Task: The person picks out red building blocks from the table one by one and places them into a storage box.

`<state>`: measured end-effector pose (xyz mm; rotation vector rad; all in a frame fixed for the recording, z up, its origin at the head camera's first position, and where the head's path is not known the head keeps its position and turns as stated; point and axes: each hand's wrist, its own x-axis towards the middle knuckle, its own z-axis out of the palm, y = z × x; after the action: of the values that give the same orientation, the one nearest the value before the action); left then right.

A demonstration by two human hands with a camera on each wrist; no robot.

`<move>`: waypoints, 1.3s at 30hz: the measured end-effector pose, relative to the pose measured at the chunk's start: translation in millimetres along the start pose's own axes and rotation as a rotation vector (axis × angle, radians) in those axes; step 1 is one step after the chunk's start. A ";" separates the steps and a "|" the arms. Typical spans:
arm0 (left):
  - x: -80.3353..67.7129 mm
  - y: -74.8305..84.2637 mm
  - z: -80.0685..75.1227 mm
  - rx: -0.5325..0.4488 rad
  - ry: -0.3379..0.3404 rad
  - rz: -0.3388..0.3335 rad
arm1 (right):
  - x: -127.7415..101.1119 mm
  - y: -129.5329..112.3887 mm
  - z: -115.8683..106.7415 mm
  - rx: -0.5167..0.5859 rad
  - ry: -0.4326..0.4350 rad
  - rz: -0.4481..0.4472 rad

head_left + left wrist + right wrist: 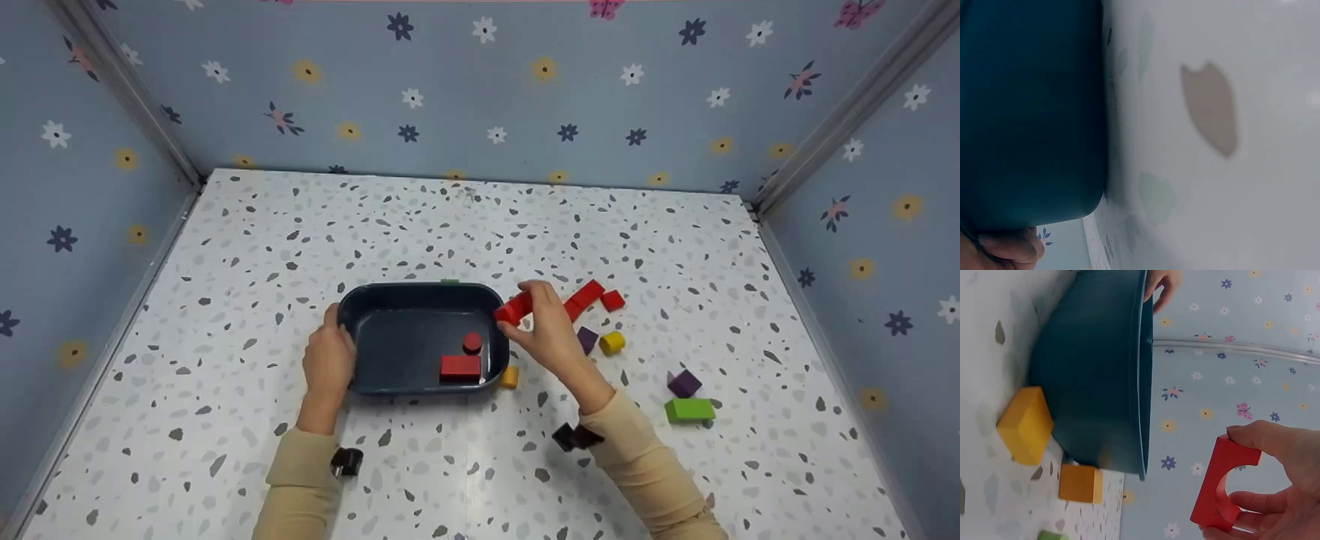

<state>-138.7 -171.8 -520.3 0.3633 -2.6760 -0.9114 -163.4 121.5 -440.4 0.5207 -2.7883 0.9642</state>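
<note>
- Steadying the dark blue tub (420,300) comes first on the left: your left hand (328,361) is at its left rim, thumb over the edge, fingers wrapped on the outer wall. The left wrist view shows a fingertip (1012,247) pressed against that wall.
- Inside the tub, toward its right side, lie a red rectangular block (460,367) and a small red cylinder (472,342), just beside each other.
- Your right hand (551,330) pinches a red arch block (514,308) between thumb and fingertips, held up in the air right at the tub's right rim. The right wrist view shows the arch block (1223,482) clear of the rim, not touching it.
- By my reading, you are at the carrying step of gathering red pieces. The next move calls for taking the arch leftward past the rim and lowering it over the bare left part of the tub floor before you let go.
- A yellow block (509,376) sits against the tub's right outer wall. Keep your wrist above it.
- Further right on the desk (247,247), two more red blocks (592,296) lie near your hand, then a purple block (586,339) and a yellow cylinder (612,342). Well apart to the right sit another purple piece (683,383) and a green block (688,409).
- Open room is widest behind the tub and to its left. The booth walls stand well away from both hands.
</note>
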 end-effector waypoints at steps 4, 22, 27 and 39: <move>0.6 -0.4 0.8 -0.005 -0.015 -0.016 | 4.9 -5.8 8.5 0.012 -0.004 -0.033; 1.0 -0.4 -0.1 0.007 -0.004 -0.017 | 23.5 -15.3 49.3 -0.052 -0.042 -0.074; 1.6 -0.9 1.0 0.006 -0.018 -0.020 | 27.6 -16.4 61.7 -0.090 -0.056 -0.059; 2.4 -1.0 1.2 0.021 -0.016 -0.025 | 32.7 -14.5 85.8 -0.152 -0.112 -0.003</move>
<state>-141.2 -172.7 -521.4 0.3970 -2.7032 -0.8979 -190.5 48.6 -491.2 0.5739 -2.9281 0.7359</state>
